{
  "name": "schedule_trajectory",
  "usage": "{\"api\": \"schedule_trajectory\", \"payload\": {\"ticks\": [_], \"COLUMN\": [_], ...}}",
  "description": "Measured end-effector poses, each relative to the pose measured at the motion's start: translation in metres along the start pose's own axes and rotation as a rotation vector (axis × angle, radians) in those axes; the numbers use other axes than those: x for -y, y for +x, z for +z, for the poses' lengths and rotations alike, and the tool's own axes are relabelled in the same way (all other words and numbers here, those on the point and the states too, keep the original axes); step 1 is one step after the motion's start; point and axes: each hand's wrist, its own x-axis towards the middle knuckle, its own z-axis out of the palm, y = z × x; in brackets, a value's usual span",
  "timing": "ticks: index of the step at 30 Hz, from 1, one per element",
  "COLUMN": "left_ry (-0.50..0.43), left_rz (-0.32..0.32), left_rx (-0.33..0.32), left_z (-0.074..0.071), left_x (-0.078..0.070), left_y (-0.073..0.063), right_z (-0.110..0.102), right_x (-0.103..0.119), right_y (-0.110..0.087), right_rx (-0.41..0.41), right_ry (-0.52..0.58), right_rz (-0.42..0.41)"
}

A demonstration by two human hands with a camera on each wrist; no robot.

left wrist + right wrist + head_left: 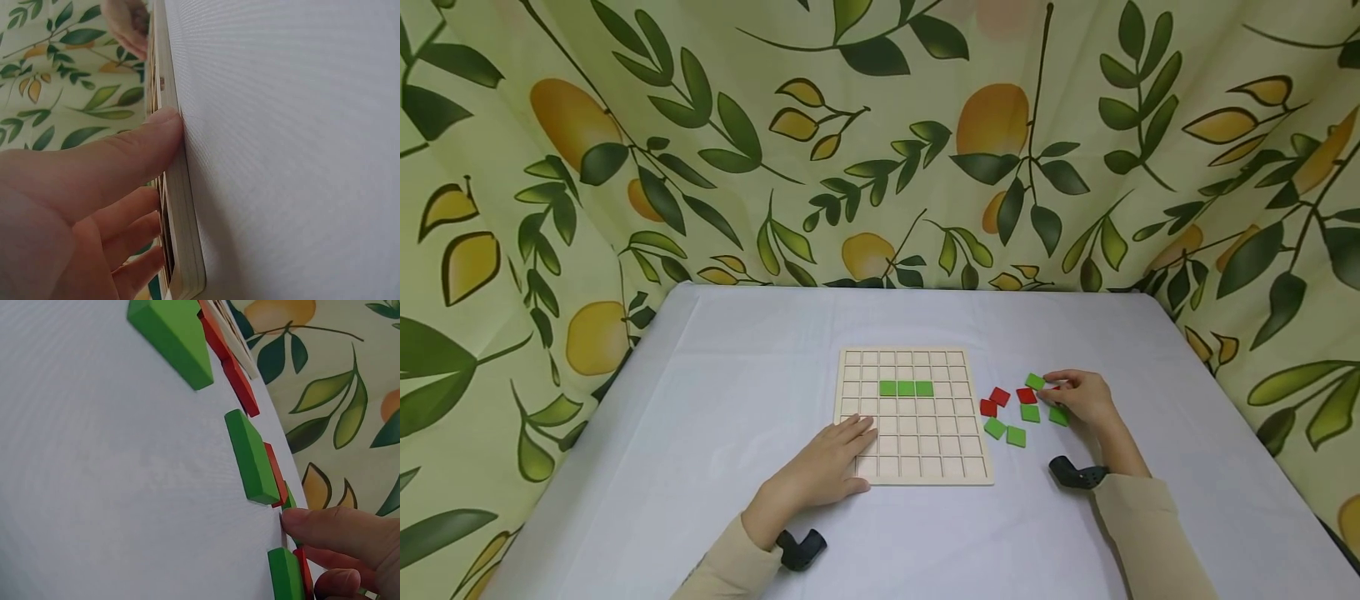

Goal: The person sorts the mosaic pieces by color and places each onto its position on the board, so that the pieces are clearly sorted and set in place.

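A square wooden grid board (pixel 925 482) lies on the white table, with three green tiles (pixel 906 388) side by side in one row of its cells. My left hand (pixel 827 458) rests on its near left corner, fingers straight over the cells. In the left wrist view the thumb (pixel 147 140) presses the board's side edge (pixel 187 250). To the right of the board, my right hand (pixel 1082 396) reaches into loose tiles, thumb and forefinger apart around a red tile (pixel 1055 387). A green tile (pixel 1058 415) lies partly under that hand.
Several more loose tiles lie between board and right hand, among them a red tile (pixel 999 397) and a green tile (pixel 1016 437). Each wrist wears a black device (pixel 801 550). A fruit-patterned curtain (pixel 880 167) hangs behind the table (pixel 737 333).
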Motion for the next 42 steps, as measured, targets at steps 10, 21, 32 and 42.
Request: {"api": "schedule_trajectory", "payload": {"ticks": [10,21,32,42], "left_ry": [-0.005,-0.006,-0.009,-0.004], "left_rz": [-0.014,-0.009,-0.006,0.0], "left_rx": [0.007,0.0,0.003,0.002], "left_z": [0.001,-0.001,-0.002,-0.003], "left_x": [0.0,-0.002,-0.002,-0.003], "left_y": [0.0,-0.001,-0.001,-0.001], "right_z": [0.001,0.002,0.002,0.006], "right_x": [0.002,0.004,0.009,0.013], "right_y": [-0.001,-0.002,-0.01,-0.014], "right_rx": [-0.018,-0.074,-0.064,-0.045], "right_ry": [-0.017,-0.03,0.0,0.017], "right_rz": [-0.013,-0.073,-0.095,-0.138]}}
